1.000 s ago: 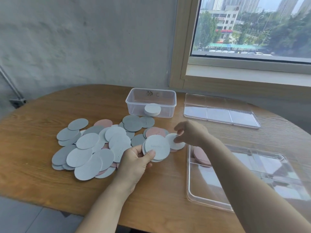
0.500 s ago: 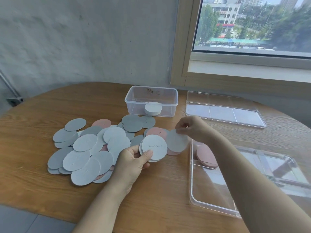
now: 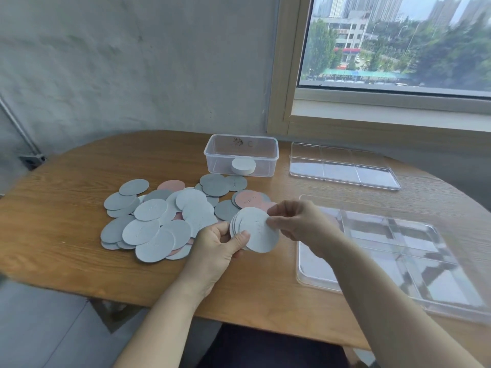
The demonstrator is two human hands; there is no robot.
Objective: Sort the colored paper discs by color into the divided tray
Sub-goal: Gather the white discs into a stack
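A loose heap of paper discs [image 3: 159,216], light grey, dark grey and pink, covers the middle left of the wooden table. My left hand [image 3: 216,247] grips a small stack of light grey discs [image 3: 243,224] just above the table. My right hand [image 3: 297,220] pinches the top light grey disc [image 3: 261,233] against that stack. The clear divided tray [image 3: 398,251] lies to the right of my hands; my right forearm crosses its near left part, and what lies in it is hidden by arm and glare.
A clear plastic box [image 3: 241,155] holding a white disc stack [image 3: 243,166] stands behind the heap. The clear divided lid [image 3: 342,166] lies at the back right. The table's curved front edge [image 3: 159,304] runs close below my wrists.
My right hand lifted a light grey disc from the table beside the heap and brought it left onto the stack in my left hand. The camera view tilted down.
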